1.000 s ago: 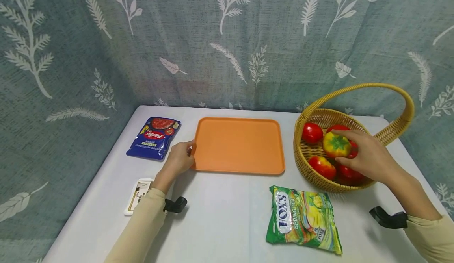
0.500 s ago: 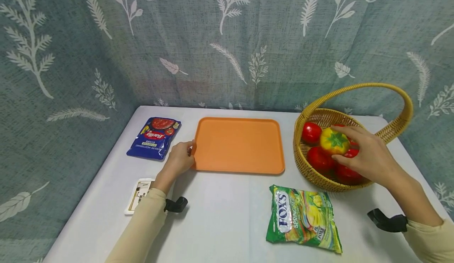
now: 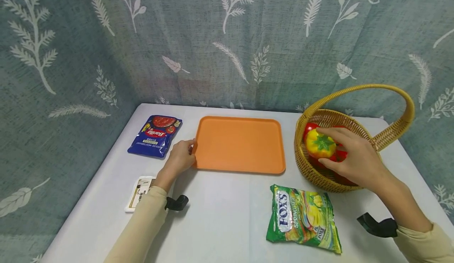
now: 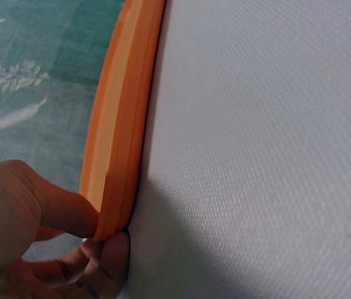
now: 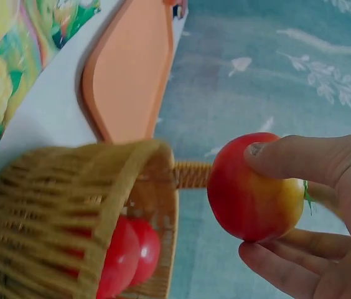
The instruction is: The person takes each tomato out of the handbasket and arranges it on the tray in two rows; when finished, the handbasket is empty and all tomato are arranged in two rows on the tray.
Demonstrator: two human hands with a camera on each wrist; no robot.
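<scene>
My right hand point(image 3: 360, 158) holds a red-and-yellow tomato point(image 3: 320, 144) with a green star-shaped top between thumb and fingers. In the right wrist view the tomato point(image 5: 253, 190) is up beside the basket's rim, apart from the other fruit. The wicker basket point(image 3: 312, 176) with a tall handle has red tomatoes point(image 5: 144, 249) inside, partly hidden behind the hand and the wall. At the left edge of a flat orange tray point(image 3: 239, 145), my left hand point(image 3: 180, 156) pinches the rim. The left wrist view has the thumb over the tray's rim point(image 4: 122, 143) and fingers beneath it.
A green FOX'S candy bag point(image 3: 303, 217) lies in front of the basket. Left of the tray are a blue Barilla pouch point(image 3: 155, 136) and a white flat pack point(image 3: 139, 194), partly covered by my left forearm. Leaf-patterned curtains stand behind and at the left.
My right hand has lifted the tomato from among the others and carried it left, toward the basket's left rim. My left hand stays on the tray's edge.
</scene>
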